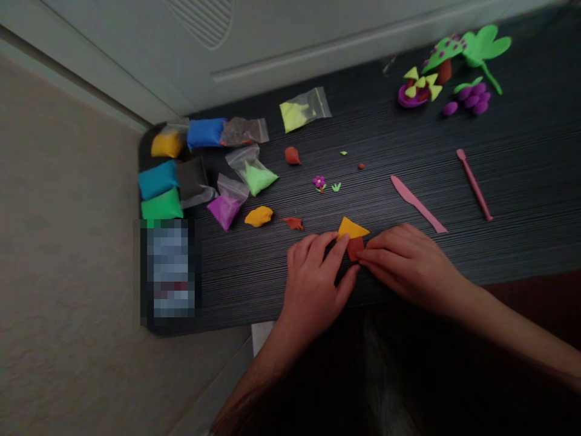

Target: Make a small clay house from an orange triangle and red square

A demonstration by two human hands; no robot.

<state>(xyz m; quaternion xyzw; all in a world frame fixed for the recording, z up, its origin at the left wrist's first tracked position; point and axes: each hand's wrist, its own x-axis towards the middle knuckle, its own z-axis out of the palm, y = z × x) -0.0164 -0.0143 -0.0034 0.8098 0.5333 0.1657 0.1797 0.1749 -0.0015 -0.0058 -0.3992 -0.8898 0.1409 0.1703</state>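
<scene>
Both my hands rest on a dark striped table (521,200) near its front edge. Between them lies a small clay piece: an orange triangle (351,228) set on top of a red-brown block (355,247). My left hand (315,281) presses in from the left, fingers together, its index fingertip and thumb touching the block. My right hand (403,260) comes from the right with fingertips pinched against the block's right side.
Bags of coloured clay (195,172) crowd the table's left end. Loose bits lie in the middle: an orange lump (259,215), red scraps (293,223), a tiny purple flower (319,182). Two pink tools (417,204) (474,183) lie to the right. Finished clay plants (454,66) stand far right.
</scene>
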